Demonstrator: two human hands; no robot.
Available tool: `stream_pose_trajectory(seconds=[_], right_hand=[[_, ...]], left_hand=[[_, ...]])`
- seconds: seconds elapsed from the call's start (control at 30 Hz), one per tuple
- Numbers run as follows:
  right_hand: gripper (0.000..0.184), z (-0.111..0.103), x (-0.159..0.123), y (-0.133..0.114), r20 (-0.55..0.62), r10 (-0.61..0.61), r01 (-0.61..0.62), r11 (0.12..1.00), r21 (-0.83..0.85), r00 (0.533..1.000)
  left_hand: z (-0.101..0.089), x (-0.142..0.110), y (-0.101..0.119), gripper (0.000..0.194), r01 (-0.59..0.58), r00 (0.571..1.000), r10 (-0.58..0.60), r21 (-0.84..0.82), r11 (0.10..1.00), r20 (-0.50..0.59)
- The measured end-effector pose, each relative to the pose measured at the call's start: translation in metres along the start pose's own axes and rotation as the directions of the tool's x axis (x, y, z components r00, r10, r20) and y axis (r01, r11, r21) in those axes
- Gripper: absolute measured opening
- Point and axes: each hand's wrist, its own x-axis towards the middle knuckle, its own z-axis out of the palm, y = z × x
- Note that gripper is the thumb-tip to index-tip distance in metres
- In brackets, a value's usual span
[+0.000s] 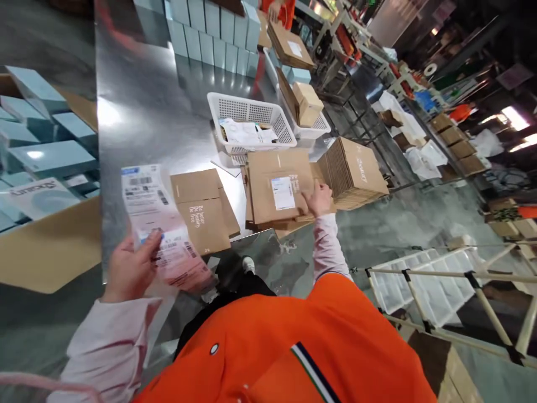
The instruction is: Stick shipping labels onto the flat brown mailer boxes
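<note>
Over a steel table [142, 95], the left hand [130, 268] grips a long strip of labels [165, 226], its long axis slanting off the table's edge toward the orange vest [285, 341]. The right hand [319, 200] rests open on flat cardboard mailers [272, 190] at the table's edge.

Bright indoor light fills this wide-angle view. Glare whitens the metal counter [142, 95], a far opening [514, 118] blows out, shadows stay soft, edges bow, and the left hand [130, 267] and right hand [319, 198] look sharp.
</note>
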Motion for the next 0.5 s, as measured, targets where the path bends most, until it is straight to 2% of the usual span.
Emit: stream_pose_trajectory(seconds=[0.03,0.07,0.1,0.13,0.17,0.2,0.23,0.27,0.3,0.37,0.43,0.5], right_hand=[[0.059,0.004,-0.007,-0.011,0.011,-0.026,0.026,0.999,-0.047,1.000],[0.064,0.017,-0.021,-0.025,0.076,-0.071,0.073,0.997,-0.029,0.995],[0.067,0.038,-0.040,-0.042,0.214,-0.145,0.128,0.988,0.092,0.966],[0.074,0.064,-0.064,-0.059,0.380,-0.254,0.147,0.946,0.288,0.890],[0.083,0.092,-0.090,-0.076,0.520,-0.361,0.093,0.878,0.470,0.774],[0.083,0.120,-0.117,-0.089,0.557,-0.439,0.011,0.792,0.610,0.705],[0.069,0.144,-0.141,-0.100,0.557,-0.472,-0.070,0.717,0.694,0.684],[0.058,0.163,-0.163,-0.108,0.548,-0.470,-0.127,0.668,0.733,0.692],[0.051,0.177,-0.180,-0.113,0.564,-0.472,-0.172,0.643,0.746,0.678],[0.047,0.191,-0.197,-0.119,0.636,-0.487,-0.235,0.652,0.721,0.599],[0.053,0.195,-0.194,-0.126,0.688,-0.507,-0.264,0.671,0.693,0.519],[0.053,0.199,-0.182,-0.136,0.687,-0.527,-0.223,0.688,0.690,0.499]], left_hand=[[0.009,-0.006,-0.003,0.060,0.030,0.999,-0.029,-0.061,0.998,0.023],[0.017,-0.011,-0.006,0.063,0.067,0.997,-0.061,-0.117,0.991,0.057],[0.025,-0.015,-0.010,0.066,0.110,0.990,-0.095,-0.152,0.982,0.105],[0.032,-0.018,-0.013,0.069,0.156,0.978,-0.129,-0.164,0.974,0.167],[0.036,-0.020,-0.017,0.071,0.197,0.957,-0.158,-0.146,0.969,0.243],[0.038,-0.020,-0.020,0.072,0.214,0.936,-0.173,-0.105,0.971,0.308],[0.037,-0.020,-0.023,0.071,0.202,0.926,-0.169,-0.066,0.977,0.338],[0.034,-0.018,-0.025,0.070,0.165,0.933,-0.142,-0.042,0.985,0.331],[0.029,-0.016,-0.027,0.067,0.120,0.953,-0.104,-0.041,0.992,0.285],[0.015,-0.012,-0.031,0.061,0.048,0.989,-0.036,-0.080,0.996,0.145],[0.003,-0.010,-0.034,0.055,0.050,0.996,-0.042,-0.114,0.992,0.076],[-0.003,-0.010,-0.040,0.048,0.080,0.995,-0.073,-0.115,0.990,0.062]])
